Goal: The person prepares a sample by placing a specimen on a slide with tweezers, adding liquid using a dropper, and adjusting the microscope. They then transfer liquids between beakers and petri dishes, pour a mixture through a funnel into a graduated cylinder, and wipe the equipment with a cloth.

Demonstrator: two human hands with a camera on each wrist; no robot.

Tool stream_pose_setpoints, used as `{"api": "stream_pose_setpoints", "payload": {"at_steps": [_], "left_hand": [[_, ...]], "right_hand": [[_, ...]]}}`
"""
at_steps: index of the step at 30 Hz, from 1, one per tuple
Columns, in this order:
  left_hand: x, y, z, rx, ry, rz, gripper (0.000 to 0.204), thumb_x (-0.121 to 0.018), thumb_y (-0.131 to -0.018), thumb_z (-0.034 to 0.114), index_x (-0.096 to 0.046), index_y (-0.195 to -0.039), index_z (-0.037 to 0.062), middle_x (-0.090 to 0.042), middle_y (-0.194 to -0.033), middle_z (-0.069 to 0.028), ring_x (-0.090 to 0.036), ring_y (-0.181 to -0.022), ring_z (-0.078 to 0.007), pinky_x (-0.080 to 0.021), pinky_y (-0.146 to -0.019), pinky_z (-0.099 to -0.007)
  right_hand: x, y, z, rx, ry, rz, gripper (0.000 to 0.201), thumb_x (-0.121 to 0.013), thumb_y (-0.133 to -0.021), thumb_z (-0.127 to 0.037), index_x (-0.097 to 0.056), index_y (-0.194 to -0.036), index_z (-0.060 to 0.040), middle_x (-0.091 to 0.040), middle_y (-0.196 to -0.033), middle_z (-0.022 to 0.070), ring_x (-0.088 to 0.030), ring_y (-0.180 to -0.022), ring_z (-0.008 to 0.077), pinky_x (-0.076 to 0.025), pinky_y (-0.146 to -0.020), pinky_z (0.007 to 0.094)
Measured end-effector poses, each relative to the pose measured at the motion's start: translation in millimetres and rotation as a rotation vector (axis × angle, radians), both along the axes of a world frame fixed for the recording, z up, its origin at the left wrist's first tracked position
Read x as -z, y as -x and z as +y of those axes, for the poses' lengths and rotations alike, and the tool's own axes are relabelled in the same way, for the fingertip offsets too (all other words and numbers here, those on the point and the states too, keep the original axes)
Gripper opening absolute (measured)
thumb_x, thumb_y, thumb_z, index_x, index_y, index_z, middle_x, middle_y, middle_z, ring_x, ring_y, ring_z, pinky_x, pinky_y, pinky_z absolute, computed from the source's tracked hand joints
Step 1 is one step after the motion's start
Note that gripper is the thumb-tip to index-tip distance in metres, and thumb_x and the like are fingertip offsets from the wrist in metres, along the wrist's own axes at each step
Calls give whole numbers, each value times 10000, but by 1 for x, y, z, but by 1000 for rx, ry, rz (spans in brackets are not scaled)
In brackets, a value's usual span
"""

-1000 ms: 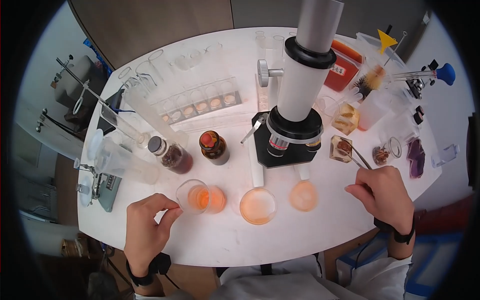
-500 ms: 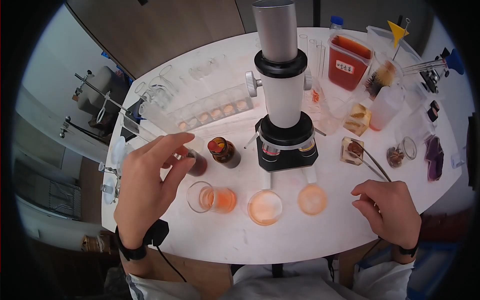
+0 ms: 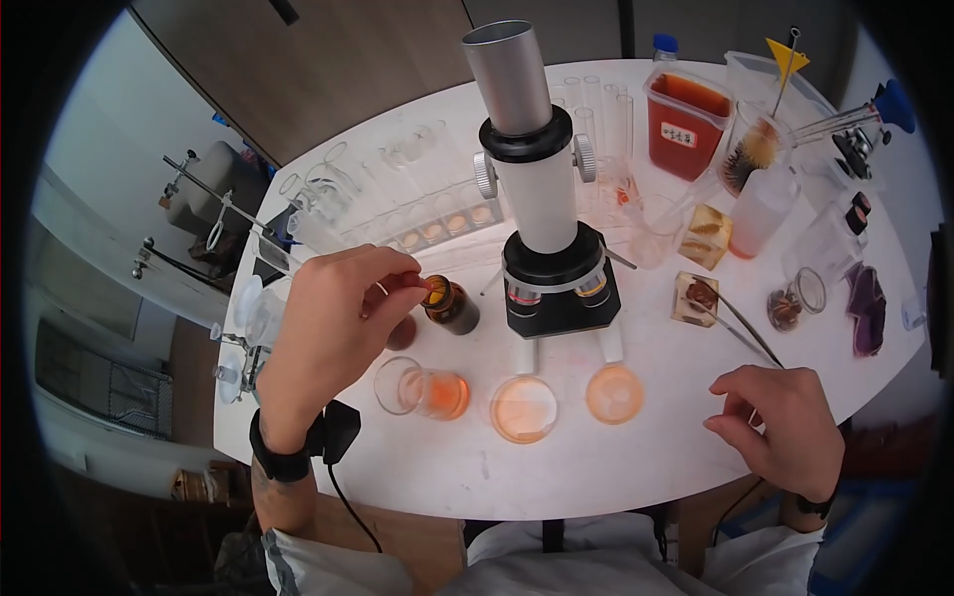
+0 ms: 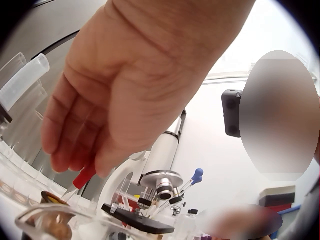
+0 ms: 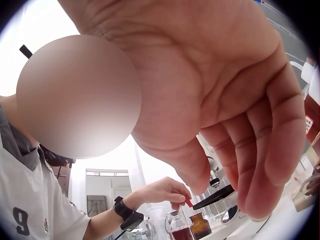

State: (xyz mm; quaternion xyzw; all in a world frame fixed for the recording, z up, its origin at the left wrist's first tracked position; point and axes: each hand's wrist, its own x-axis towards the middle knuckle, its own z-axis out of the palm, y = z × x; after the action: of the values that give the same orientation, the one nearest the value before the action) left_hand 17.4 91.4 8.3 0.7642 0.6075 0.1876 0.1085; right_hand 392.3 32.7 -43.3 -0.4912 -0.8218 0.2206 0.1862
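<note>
My left hand [image 3: 333, 318] is over the brown glass bottle [image 3: 454, 308], thumb and fingertips pinching the red rubber bulb [image 4: 84, 176] of a dropper. In the left wrist view the dropper's clear tube slants down into the bottle's mouth. A jar of dark red liquid [image 3: 402, 335] is partly covered by that hand. Nearer the front edge stands a glass beaker [image 3: 397, 385] beside an orange patch. On the right, my right hand [image 3: 780, 427] hovers with loosely bent fingers and holds nothing. Tweezers [image 3: 752, 338] lie close beyond it, their tips on a small specimen block [image 3: 694, 298].
A microscope [image 3: 542, 189] stands mid-table, with two orange-tinted dishes [image 3: 524, 409] before it. A tube rack [image 3: 447, 223] and glassware are behind the left hand. At right are a red-filled tub [image 3: 684, 139], a wash bottle [image 3: 763, 214], a lying jar [image 3: 798, 298] and a purple crystal [image 3: 867, 308].
My left hand has left the beaker's rim, moved up and inward, and taken hold of the dropper bulb at the brown bottle. The right hand has drawn slightly back from the tweezers.
</note>
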Motion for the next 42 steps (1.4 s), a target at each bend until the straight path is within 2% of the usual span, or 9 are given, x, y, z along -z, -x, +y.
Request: {"api": "stream_pose_setpoints", "payload": {"at_steps": [4,13,16,22,25,28,33,36,42], "left_hand": [[-9,6,-10,17,-110,-64,127,-723,-886,-33,-732,-1007,-72,-772,-874,-123,-746,-754,-153,-576,-681,-266],[-6,13,-14,-49,-75,-83,105,-703,-897,-46,-725,-992,-82,-767,-853,-107,-717,-726,-126,-576,-695,-257],[-4,14,-15,-73,-103,-179,132,-745,-882,-4,-745,-1001,-60,-779,-881,-124,-747,-730,-165,-577,-689,-271],[-36,0,-65,-105,-335,-190,230,-767,-785,-26,-735,-1010,-62,-740,-807,-131,-730,-724,-169,-571,-701,-272],[-43,6,-96,157,-314,-91,392,-815,-823,241,-696,-994,-91,-662,-784,-139,-684,-636,-169,-514,-608,-252],[-27,-17,-97,426,-264,-125,330,-880,-777,203,-734,-943,-41,-700,-702,-105,-674,-540,-168,-534,-534,-283],[18,-59,-86,494,-172,-318,259,-877,-756,159,-758,-943,24,-706,-727,-59,-700,-598,-210,-551,-549,-305],[27,-61,-82,465,-111,-332,279,-875,-749,176,-771,-980,60,-706,-762,-44,-696,-626,-230,-542,-552,-317],[36,-61,-71,447,-70,-421,354,-879,-769,194,-763,-1064,37,-714,-787,-58,-713,-681,-223,-540,-582,-306]], "right_hand": [[-1,1,1,4,9,3,242,-822,-828,-116,-657,-977,-21,-669,-718,98,-678,-607,269,-499,-540,358],[-4,6,-3,-6,9,-24,269,-830,-828,-137,-652,-996,-25,-674,-729,98,-682,-613,273,-492,-536,367],[-6,6,-4,-4,2,-41,273,-832,-827,-143,-650,-995,-27,-675,-735,96,-682,-610,271,-489,-532,369],[-6,9,-9,-17,-19,-2,279,-834,-822,-150,-659,-1001,-26,-673,-749,94,-676,-603,261,-486,-526,368],[-11,24,-14,-79,-108,54,291,-839,-804,-153,-667,-1005,-31,-671,-765,86,-667,-594,249,-487,-521,356],[-23,44,-19,-233,-246,91,321,-852,-768,-147,-683,-1015,-32,-679,-836,74,-659,-596,186,-488,-505,293],[-8,89,-21,-342,-643,219,345,-828,-775,-134,-680,-1054,5,-715,-936,138,-673,-628,164,-483,-505,239],[-3,90,-14,-400,-696,188,341,-787,-779,-109,-670,-1067,32,-703,-978,171,-676,-626,180,-493,-491,244],[2,91,-5,-359,-670,102,277,-728,-780,-79,-679,-1045,-15,-640,-949,110,-635,-628,123,-495,-477,241]]}}
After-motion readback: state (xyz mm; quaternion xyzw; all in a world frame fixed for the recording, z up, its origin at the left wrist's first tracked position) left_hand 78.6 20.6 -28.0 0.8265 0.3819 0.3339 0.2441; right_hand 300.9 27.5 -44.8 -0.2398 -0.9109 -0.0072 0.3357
